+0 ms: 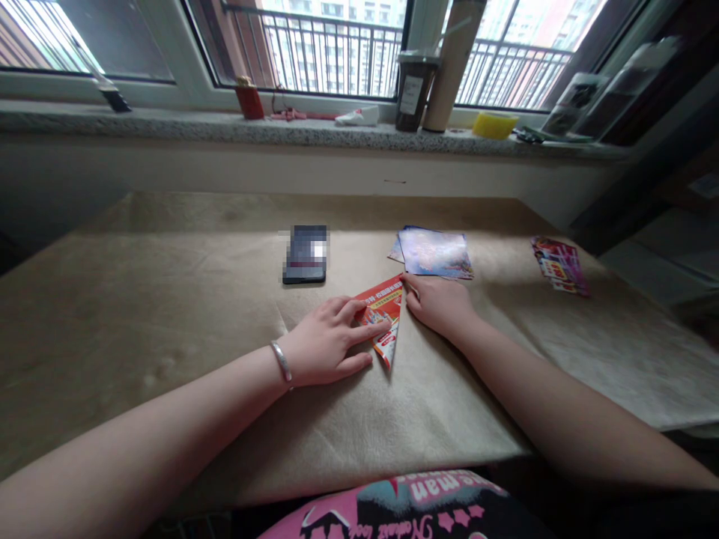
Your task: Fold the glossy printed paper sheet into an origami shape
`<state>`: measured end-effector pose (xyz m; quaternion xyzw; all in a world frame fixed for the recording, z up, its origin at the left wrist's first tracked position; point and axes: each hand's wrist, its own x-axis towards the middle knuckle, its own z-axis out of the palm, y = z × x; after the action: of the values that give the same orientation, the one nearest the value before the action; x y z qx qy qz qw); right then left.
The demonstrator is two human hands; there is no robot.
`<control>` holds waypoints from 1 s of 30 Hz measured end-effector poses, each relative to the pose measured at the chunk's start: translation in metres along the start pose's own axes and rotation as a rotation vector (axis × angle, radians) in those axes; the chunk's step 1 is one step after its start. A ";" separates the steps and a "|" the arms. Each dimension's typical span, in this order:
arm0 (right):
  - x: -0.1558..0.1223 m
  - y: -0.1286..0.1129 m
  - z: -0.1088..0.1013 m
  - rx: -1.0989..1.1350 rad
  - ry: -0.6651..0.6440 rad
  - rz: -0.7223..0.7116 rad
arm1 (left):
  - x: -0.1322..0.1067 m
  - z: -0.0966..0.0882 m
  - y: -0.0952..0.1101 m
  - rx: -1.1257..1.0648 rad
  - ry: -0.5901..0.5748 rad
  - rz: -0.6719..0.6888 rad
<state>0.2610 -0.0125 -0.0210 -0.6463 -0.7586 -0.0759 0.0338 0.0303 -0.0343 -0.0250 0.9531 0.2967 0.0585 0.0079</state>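
A red and orange printed paper (383,317), folded into a triangle, lies on the tan table cover (168,299). My left hand (326,343) rests on its left part with fingers stretched flat, pressing it down. A silver bracelet (281,363) circles that wrist. My right hand (438,303) sits at the paper's upper right edge, fingers curled and pinching the fold near the top corner.
A dark phone (305,254) lies beyond my left hand. A stack of shiny coloured papers (435,253) sits beyond my right hand, and a pink leaflet (559,266) further right. The window sill holds a red cup (249,99), a dark jar (414,91) and yellow tape (494,124).
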 end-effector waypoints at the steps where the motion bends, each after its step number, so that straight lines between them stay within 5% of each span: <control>1: 0.000 0.000 0.000 -0.001 -0.004 0.000 | 0.000 0.000 0.000 0.000 -0.002 0.000; 22: 0.009 0.003 0.003 -0.012 -0.077 0.026 | 0.001 0.002 0.000 -0.005 0.006 0.000; 30: -0.001 -0.004 -0.007 -0.126 -0.064 -0.110 | 0.001 -0.001 0.000 -0.009 0.003 -0.008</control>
<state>0.2569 -0.0154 -0.0144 -0.6064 -0.7874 -0.1047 -0.0354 0.0309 -0.0337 -0.0242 0.9517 0.3004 0.0615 0.0120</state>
